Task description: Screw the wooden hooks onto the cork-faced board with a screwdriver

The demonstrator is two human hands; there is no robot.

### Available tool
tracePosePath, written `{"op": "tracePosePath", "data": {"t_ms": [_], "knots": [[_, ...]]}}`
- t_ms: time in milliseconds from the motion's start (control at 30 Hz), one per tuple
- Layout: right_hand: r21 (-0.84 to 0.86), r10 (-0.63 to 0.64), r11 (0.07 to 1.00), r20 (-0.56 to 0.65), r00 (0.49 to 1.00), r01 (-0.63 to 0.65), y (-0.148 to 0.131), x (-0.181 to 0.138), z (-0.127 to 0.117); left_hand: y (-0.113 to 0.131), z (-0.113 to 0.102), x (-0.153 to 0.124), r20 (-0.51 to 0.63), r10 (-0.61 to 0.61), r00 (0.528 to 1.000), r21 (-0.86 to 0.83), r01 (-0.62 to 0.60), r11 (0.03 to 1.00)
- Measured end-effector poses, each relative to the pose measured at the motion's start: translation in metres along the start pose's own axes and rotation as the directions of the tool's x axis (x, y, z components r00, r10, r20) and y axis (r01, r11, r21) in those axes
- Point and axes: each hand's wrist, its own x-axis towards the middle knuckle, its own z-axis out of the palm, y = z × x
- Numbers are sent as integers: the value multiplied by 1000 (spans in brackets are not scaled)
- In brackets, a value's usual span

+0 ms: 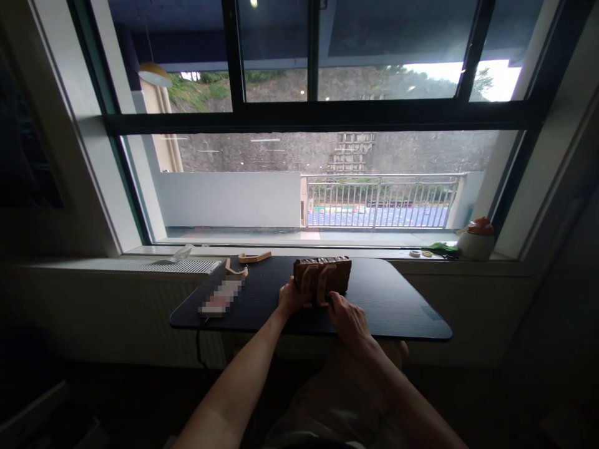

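Observation:
A brown block-like box (pixel 344 278) with a dark, uneven top stands on the black table (pixel 388 305). Two light wooden angled pieces (pixel 324 284) are against its near face. My left hand (pixel 292 299) grips the lower left of the box and the left wooden piece, fingers partly hidden behind them. Close to the foot of the right wooden piece, my right hand (pixel 350 317) is closed around a small dark tool (pixel 330 302); its kind is too dim to make out. Whether the tool touches the wood, I cannot tell.
Loose angled wooden pieces (pixel 255 257) lie at the table's back left. A blurred-out flat object (pixel 222 298) lies at the left, with a dark cable (pixel 198 349) hanging below the edge. On the sill are a white pot (pixel 476 243) and small rings (pixel 415 254). A window stands behind.

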Motion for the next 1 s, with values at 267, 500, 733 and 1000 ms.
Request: {"op": "tracePosePath", "data": {"t_ms": [267, 500, 733, 1000], "knots": [[49, 125, 991, -57, 991, -122, 15, 18, 25, -3, -2, 18, -21, -33, 999, 12, 33, 999], [169, 58, 985, -119, 991, -38, 23, 29, 41, -3, -4, 25, -65, -37, 997, 40, 40, 998], [130, -16, 991, -187, 982, 41, 27, 36, 43, -5, -8, 29, -71, -66, 995, 19, 67, 998], [90, 4, 996, -202, 979, 15, 24, 31, 42, -6, -5, 28, -63, -55, 997, 63, 58, 996]]}}
